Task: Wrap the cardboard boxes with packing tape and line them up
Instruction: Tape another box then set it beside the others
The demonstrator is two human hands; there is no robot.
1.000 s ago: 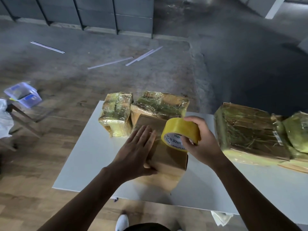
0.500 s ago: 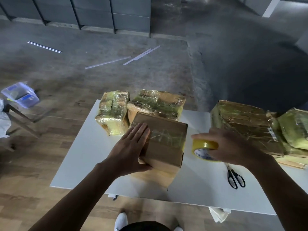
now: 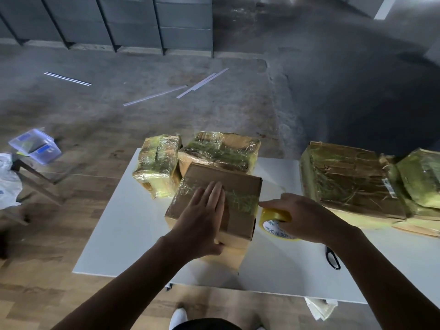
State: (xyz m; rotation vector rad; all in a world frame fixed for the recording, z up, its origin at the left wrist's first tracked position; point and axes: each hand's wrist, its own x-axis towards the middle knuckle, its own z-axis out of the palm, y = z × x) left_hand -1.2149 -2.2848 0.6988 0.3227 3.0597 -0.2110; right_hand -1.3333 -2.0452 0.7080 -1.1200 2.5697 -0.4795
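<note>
A brown cardboard box (image 3: 240, 184) stands on the white table (image 3: 123, 232) in front of me, with a band of clear tape across its top. My left hand (image 3: 202, 225) lies flat on the box top, fingers together, pressing it down. My right hand (image 3: 302, 217) grips a yellow roll of packing tape (image 3: 273, 222) low beside the box's right side, close to the table. Behind the box stand two taped boxes: a small one (image 3: 157, 165) and a wider one (image 3: 221, 148).
Two more taped boxes (image 3: 345, 177) (image 3: 421, 177) lie at the right of the table. Black scissors (image 3: 333, 258) lie near the front right, partly under my right forearm. On the floor at the left are a clear plastic bin (image 3: 35, 145) and a stool.
My right hand took the tape roll from above the box down to its right side, then drew in close to the box. A tape band now lies across the top. My left hand slid onto it.
</note>
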